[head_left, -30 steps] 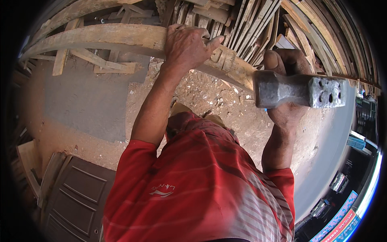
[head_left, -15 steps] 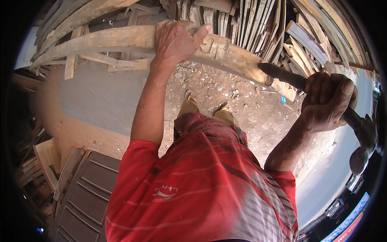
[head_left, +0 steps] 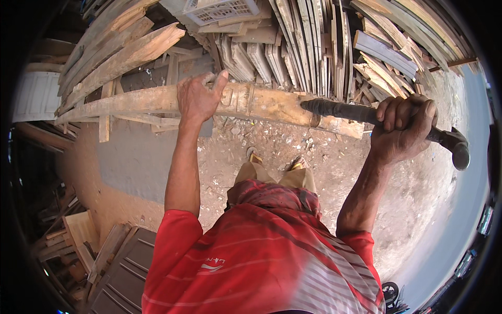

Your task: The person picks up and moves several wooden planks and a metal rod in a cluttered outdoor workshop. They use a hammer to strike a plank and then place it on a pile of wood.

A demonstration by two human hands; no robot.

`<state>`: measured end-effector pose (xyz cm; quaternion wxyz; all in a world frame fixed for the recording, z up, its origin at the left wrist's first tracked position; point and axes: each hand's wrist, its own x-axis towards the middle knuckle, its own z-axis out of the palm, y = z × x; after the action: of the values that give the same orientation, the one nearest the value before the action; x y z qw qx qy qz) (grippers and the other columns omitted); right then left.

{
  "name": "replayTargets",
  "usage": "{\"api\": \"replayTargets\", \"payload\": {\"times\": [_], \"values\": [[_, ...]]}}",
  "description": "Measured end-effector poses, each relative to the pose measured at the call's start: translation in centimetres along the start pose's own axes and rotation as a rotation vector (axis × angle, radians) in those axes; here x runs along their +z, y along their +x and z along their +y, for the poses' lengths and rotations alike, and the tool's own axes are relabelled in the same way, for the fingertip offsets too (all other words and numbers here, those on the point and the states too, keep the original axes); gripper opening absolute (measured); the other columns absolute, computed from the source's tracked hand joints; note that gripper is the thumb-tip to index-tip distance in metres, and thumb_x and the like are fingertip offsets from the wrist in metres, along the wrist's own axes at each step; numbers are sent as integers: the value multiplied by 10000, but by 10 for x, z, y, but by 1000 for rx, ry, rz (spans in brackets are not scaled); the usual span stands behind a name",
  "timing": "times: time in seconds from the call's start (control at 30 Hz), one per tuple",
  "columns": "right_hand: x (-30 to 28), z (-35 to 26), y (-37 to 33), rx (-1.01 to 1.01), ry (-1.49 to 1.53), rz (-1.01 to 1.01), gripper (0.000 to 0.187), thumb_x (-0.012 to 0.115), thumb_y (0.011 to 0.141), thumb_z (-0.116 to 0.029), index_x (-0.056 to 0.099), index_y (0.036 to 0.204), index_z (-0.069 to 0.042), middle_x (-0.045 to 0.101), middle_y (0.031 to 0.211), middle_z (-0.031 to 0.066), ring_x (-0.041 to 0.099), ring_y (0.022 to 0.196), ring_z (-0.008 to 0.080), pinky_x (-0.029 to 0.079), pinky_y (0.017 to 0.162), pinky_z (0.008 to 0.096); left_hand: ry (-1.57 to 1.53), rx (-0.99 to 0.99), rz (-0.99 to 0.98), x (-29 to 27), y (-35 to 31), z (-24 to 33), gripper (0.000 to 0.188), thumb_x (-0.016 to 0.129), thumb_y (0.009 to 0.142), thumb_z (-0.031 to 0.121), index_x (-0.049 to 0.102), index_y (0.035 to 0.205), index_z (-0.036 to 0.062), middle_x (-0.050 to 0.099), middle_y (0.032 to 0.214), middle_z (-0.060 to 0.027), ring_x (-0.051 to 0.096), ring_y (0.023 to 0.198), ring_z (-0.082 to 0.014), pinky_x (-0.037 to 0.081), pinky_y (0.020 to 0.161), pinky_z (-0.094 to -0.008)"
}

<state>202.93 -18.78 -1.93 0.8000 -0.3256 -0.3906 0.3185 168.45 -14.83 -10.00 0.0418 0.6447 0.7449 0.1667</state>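
Note:
A long, curved, pale wooden beam lies crosswise in front of me, with carved grooves near its middle. Over its near-middle part is my left hand, fingers curled on the wood and thumb pointing right; the fingertips are partly hidden. To the right, my right hand is wrapped around a hammer with a dark, ribbed handle. Its metal head sticks out beyond the hand, on the right. The handle's free end overlaps the right part of the beam in view; whether they touch I cannot tell.
Thin boards stand stacked beyond the beam, beneath a white plastic crate. Rough planks lean at far left. Wood chips litter the dirt floor around my feet. A brown panelled board lies at lower left.
The whole view has shifted, so the beam sits lower and looks more level. My right hand and the hammer have moved left, the hammer's head rising. My left hand keeps to the beam.

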Motion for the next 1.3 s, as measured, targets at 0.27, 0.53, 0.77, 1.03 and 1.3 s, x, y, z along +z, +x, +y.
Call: {"api": "replayTargets", "payload": {"times": [0.27,0.53,0.77,1.03,1.3], "values": [[67,8,1,49,-320,-450,276,707,966,-251,676,974,22,609,674,26,546,514,93,443,481,251,-91,-2,-44,-7,-1,7,763,662,869,682,751,1155,-20,703,1154,-300,602,1203,-419,436,1077,-460],[63,-1,10,-55,-91,-421,300,638,1037,-310,597,961,-23,431,533,-6,372,388,78,351,366,255,-118,44,52,3,-3,-5,688,650,902,635,761,1108,-12,725,1054,-261,646,1069,-392,453,1011,-463],[22,-82,10,-314,-210,-228,559,357,1122,-448,677,1111,11,305,493,-45,291,352,67,353,339,251,-145,-18,24,-4,0,-1,667,693,881,609,761,1075,-26,725,1039,-255,644,1070,-413,476,980,-473],[-8,4,-18,-128,-170,-100,389,669,1010,-364,544,1042,2,525,663,47,509,524,137,473,502,298,-98,-51,66,2,0,2,679,670,885,625,764,1084,-17,722,1058,-268,648,1067,-416,477,985,-472],[-28,-25,-34,231,-365,-143,462,709,978,-448,568,1044,-14,518,679,25,499,569,117,431,528,292,-145,-22,89,3,1,0,643,672,905,600,756,1047,-21,730,1077,-232,661,1101,-379,493,977,-455]]}}
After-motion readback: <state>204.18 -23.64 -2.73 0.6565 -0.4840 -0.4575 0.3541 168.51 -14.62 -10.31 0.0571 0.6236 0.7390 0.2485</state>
